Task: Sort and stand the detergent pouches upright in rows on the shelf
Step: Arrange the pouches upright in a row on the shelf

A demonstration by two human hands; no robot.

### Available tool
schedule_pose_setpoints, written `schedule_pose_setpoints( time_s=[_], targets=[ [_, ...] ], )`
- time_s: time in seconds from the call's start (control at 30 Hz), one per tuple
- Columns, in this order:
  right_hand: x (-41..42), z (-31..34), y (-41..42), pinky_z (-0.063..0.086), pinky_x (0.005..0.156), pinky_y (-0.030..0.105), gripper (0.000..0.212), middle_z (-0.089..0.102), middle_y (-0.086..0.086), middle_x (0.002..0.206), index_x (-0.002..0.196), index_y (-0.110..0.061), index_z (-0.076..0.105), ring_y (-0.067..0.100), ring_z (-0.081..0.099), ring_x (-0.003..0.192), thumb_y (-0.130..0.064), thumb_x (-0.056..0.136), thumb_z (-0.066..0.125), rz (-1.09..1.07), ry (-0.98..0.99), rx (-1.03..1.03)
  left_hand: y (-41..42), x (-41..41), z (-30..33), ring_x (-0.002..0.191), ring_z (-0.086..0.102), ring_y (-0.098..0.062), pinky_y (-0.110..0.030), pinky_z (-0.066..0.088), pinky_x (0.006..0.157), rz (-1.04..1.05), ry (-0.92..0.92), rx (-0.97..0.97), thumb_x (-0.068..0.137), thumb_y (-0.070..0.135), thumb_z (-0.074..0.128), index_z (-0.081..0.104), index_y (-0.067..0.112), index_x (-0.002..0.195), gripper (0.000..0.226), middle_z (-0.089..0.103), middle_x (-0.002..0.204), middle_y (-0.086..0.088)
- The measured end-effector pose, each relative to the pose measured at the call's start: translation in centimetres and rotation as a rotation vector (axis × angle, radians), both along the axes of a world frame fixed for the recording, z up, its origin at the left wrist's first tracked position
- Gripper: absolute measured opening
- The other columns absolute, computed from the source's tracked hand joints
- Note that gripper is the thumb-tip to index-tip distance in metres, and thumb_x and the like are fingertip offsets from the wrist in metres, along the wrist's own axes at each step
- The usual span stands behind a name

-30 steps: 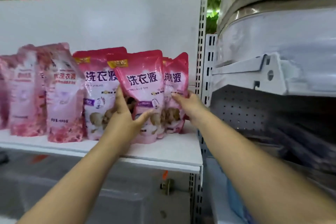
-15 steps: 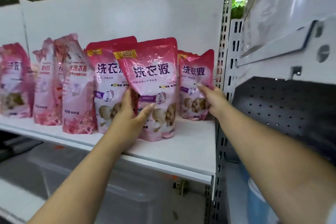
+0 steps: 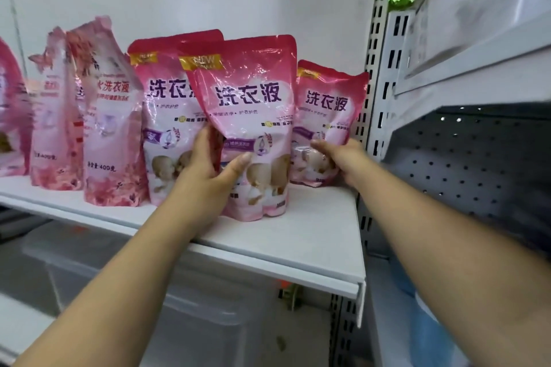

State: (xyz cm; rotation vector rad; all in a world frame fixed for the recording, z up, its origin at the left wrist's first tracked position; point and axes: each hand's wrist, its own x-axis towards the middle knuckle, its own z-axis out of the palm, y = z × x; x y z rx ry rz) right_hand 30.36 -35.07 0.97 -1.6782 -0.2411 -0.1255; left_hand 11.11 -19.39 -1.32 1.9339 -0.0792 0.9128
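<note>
Head camera view: the left hand point(image 3: 205, 167) grips the front pouch point(image 3: 250, 128) low on its left edge, thumb pressed across the printed face and fingers wrapped behind, so the pouch stands on the shelf point(image 3: 313, 235) tilted slightly to the left. The right hand point(image 3: 334, 158) rests on the right pouch point(image 3: 328, 116), which sits farther back by the slotted upright point(image 3: 374, 74); its fingers lie across the lower face, but whether they curl round the pouch or only press it I cannot tell from this angle.

The step in hand looks like lining up the dark-pink pouches at the right end of the shelf. A third of the same kind, the back pouch point(image 3: 164, 116), stands just behind and left of the front one, overlapped by it. Next, the front pouch probably needs straightening and seating on its base, level with its neighbours.

Left of these stand paler pouches point(image 3: 110, 128), crinkled and leaning, seemingly a different kind. Bare shelf lies near the front lip and to the right of the front pouch, giving room to slide it. The upright and the white back panel point(image 3: 208, 3) bound the far right corner.
</note>
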Motion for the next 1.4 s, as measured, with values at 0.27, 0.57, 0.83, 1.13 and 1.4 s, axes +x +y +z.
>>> schedule_pose_setpoints(
  time_s=[0.27,0.57,0.83,1.13,1.4],
  targets=[
    [-0.8,-1.1,0.4,0.052,0.064,0.026,0.041,0.063,0.003,0.081,0.103,-0.009,0.059,0.015,0.061,0.069,-0.03,0.072,0.076,-0.069,-0.116,0.063,0.6,0.2,-0.5,0.12,0.047,-0.01,-0.039,0.034,0.107,-0.034,0.017,-0.021,0.081,0.044,0.053,0.027,0.03,0.14,0.066,0.051,0.129,0.015],
    [-0.9,0.6,0.7,0.049,0.088,0.035,0.048,0.065,0.012,0.11,0.114,-0.009,0.056,0.028,0.062,0.1,-0.037,0.077,0.07,-0.025,-0.164,-0.18,0.9,0.1,-0.2,0.119,0.044,-0.007,-0.028,0.031,0.099,-0.067,0.039,-0.02,0.085,0.04,0.051,0.02,0.032,0.143,0.066,0.047,0.129,0.016],
    [-4.5,0.9,-1.1,0.04,0.087,0.032,0.057,0.051,0.01,0.128,0.128,-0.006,0.043,0.027,0.05,0.115,-0.041,0.085,0.06,-0.266,-0.132,-0.376,0.3,-0.5,0.0,0.113,0.041,-0.006,-0.026,0.029,0.094,-0.081,0.073,-0.028,0.09,0.036,0.049,0.019,0.03,0.144,0.062,0.045,0.125,0.016],
    [-12.6,2.4,0.5,0.05,0.085,0.041,0.101,0.059,0.007,0.117,0.128,-0.015,0.045,0.027,0.055,0.109,-0.054,0.041,0.079,0.57,-0.025,-0.029,0.4,-0.8,0.9,0.119,0.052,-0.009,-0.041,0.04,0.104,-0.422,0.084,-0.135,0.071,0.034,0.061,0.034,0.04,0.135,0.069,0.054,0.13,0.014],
    [-11.2,1.8,0.6,0.052,0.083,0.037,0.022,0.069,0.008,0.09,0.093,-0.011,0.06,0.025,0.064,0.092,-0.007,0.073,0.071,0.348,-0.057,0.255,0.0,-0.7,0.6,0.122,0.048,-0.013,-0.036,0.038,0.104,-0.184,0.275,0.268,0.083,0.054,0.049,0.012,0.038,0.145,0.074,0.045,0.139,0.009]
  ],
)
